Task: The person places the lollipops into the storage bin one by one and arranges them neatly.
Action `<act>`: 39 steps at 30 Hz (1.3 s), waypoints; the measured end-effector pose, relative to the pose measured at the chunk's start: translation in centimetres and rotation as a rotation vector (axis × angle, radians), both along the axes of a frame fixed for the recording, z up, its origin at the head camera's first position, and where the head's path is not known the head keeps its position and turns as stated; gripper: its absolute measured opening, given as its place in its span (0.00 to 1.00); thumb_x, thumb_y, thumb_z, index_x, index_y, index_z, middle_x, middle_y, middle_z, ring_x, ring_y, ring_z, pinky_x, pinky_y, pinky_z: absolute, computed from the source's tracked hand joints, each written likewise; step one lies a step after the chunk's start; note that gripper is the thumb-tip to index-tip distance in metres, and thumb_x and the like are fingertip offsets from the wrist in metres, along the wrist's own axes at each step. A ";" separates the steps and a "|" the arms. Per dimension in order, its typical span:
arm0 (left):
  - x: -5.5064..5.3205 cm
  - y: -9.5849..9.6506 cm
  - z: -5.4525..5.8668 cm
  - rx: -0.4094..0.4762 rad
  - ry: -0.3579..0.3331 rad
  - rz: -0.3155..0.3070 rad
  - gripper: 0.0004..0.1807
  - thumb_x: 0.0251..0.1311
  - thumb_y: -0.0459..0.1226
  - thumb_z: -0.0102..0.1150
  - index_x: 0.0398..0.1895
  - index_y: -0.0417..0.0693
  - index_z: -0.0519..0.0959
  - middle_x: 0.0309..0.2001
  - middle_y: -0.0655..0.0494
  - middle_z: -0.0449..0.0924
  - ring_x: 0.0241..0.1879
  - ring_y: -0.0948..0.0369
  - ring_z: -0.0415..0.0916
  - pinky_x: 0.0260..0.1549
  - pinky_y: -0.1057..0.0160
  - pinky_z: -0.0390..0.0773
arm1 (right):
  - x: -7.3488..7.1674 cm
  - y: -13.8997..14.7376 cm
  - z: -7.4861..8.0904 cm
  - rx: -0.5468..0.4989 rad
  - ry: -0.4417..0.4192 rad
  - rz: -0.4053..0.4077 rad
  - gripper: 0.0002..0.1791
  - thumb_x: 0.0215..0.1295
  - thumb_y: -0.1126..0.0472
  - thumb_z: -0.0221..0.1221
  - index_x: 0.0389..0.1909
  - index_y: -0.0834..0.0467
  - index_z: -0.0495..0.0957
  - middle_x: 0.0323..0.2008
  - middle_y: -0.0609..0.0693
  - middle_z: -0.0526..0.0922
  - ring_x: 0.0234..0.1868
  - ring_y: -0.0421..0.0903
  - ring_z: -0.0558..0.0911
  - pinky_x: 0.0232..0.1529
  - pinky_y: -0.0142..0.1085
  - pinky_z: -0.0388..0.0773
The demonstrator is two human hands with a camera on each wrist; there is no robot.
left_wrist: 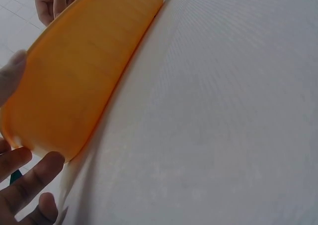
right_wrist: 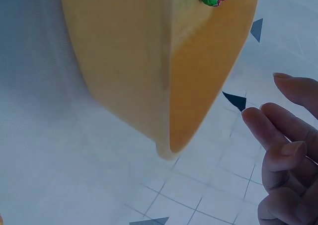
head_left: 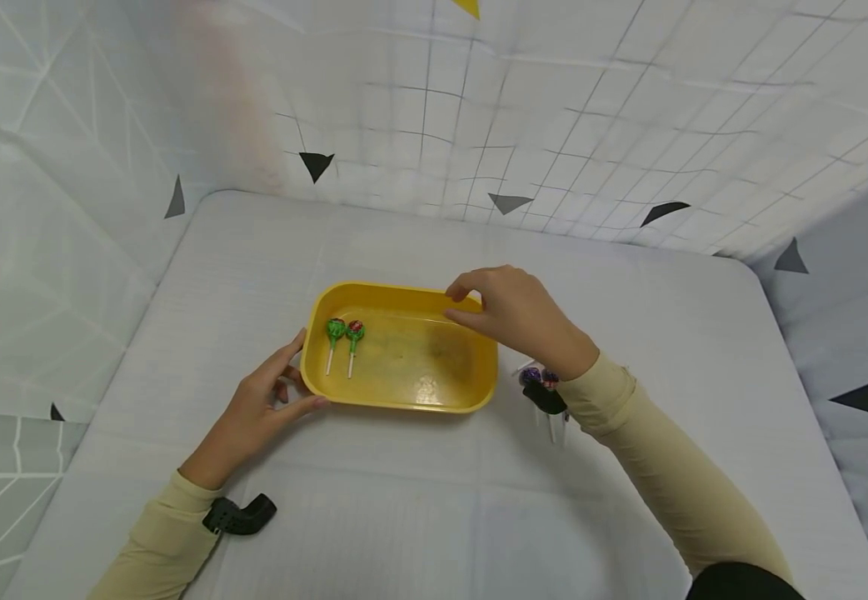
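Note:
A yellow plastic tray (head_left: 404, 408) stands mid-table. Two green-wrapped lollipops (head_left: 335, 328) lie side by side near its left end, white sticks toward the person. My left hand (head_left: 257, 408) grips that end, thumb at the front corner and fingers along the side; the left wrist view shows its fingertips (left_wrist: 52, 160) against the tray wall. Above the right end of the tray hovers my right hand (head_left: 512, 312), thumb and index finger apart with nothing between them. In the right wrist view its fingers (right_wrist: 278, 130) are loosely bent beside the tray.
Right of the tray, several purple-wrapped lollipops (head_left: 530, 377) lie on the white-covered table (head_left: 404, 500), partly hidden by the right wrist and its black camera mount. A patterned white sheet (head_left: 554, 108) hangs along the far edge.

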State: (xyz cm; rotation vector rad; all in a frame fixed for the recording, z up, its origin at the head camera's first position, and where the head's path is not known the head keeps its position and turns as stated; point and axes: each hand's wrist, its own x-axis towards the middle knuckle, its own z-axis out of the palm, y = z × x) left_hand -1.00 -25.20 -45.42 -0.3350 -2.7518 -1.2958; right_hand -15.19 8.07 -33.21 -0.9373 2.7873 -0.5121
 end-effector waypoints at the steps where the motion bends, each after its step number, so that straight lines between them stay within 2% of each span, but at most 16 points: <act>1: 0.0 0.0 0.0 -0.001 -0.001 0.000 0.55 0.54 0.35 0.78 0.83 0.49 0.56 0.41 0.52 0.81 0.32 0.61 0.70 0.32 0.67 0.73 | 0.0 0.1 0.1 -0.002 -0.005 -0.004 0.14 0.69 0.49 0.67 0.48 0.52 0.89 0.46 0.45 0.91 0.46 0.48 0.86 0.48 0.44 0.83; 7: 0.0 0.0 0.1 -0.002 -0.005 -0.001 0.55 0.54 0.36 0.78 0.83 0.49 0.56 0.41 0.52 0.81 0.32 0.60 0.70 0.32 0.67 0.73 | 0.3 0.9 0.3 -0.007 -0.021 -0.018 0.15 0.70 0.47 0.66 0.49 0.52 0.89 0.46 0.46 0.91 0.30 0.45 0.80 0.35 0.39 0.79; 18: 0.0 0.0 0.1 -0.006 0.004 -0.003 0.55 0.54 0.35 0.78 0.83 0.49 0.56 0.41 0.52 0.81 0.31 0.61 0.70 0.32 0.67 0.73 | 1.0 2.9 -0.4 -0.013 -0.018 -0.039 0.16 0.70 0.48 0.66 0.49 0.54 0.89 0.45 0.48 0.91 0.28 0.45 0.78 0.33 0.38 0.76; 32: 0.0 0.0 0.2 0.001 -0.022 -0.005 0.54 0.56 0.35 0.77 0.83 0.50 0.55 0.43 0.51 0.81 0.33 0.59 0.71 0.33 0.67 0.73 | 2.2 5.1 -1.2 0.005 -0.035 -0.100 0.15 0.68 0.49 0.68 0.49 0.53 0.89 0.42 0.47 0.91 0.26 0.43 0.75 0.27 0.35 0.73; 39: 0.1 0.0 0.4 0.002 -0.015 -0.004 0.55 0.55 0.35 0.77 0.83 0.48 0.55 0.43 0.51 0.82 0.34 0.59 0.72 0.33 0.67 0.74 | 2.8 6.8 -1.6 -0.010 -0.017 -0.117 0.14 0.66 0.52 0.70 0.49 0.54 0.88 0.40 0.47 0.90 0.26 0.42 0.74 0.25 0.33 0.72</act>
